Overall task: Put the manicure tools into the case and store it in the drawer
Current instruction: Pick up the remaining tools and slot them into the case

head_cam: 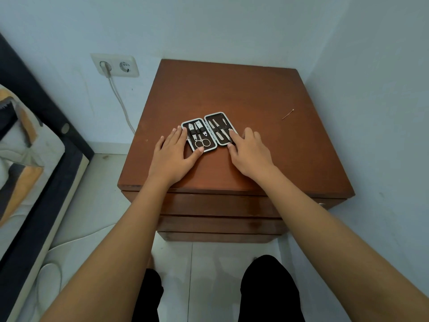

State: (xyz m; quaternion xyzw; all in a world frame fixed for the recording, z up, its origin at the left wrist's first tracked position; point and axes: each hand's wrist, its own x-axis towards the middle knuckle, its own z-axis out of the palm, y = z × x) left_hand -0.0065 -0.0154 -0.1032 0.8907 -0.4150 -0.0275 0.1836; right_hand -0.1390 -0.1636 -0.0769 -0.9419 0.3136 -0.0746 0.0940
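Note:
A small manicure case [210,124] lies spread open and flat on the brown nightstand top [232,94]. Its left half holds clippers and small scissors [202,142] under an elastic band. Its right half holds several thin metal tools [219,130]. My left hand [175,155] rests flat at the case's left edge, fingertips touching the rim. My right hand [249,152] rests at the right edge, fingertips on that half. Neither hand grips anything. The top drawer front [216,204] below is closed.
A thin pin-like stick [287,114] lies on the top toward the right. The nightstand stands in a wall corner. A double wall socket [115,65] with a plugged cable is at the left, and a bed [30,159] fills the far left. My legs are below.

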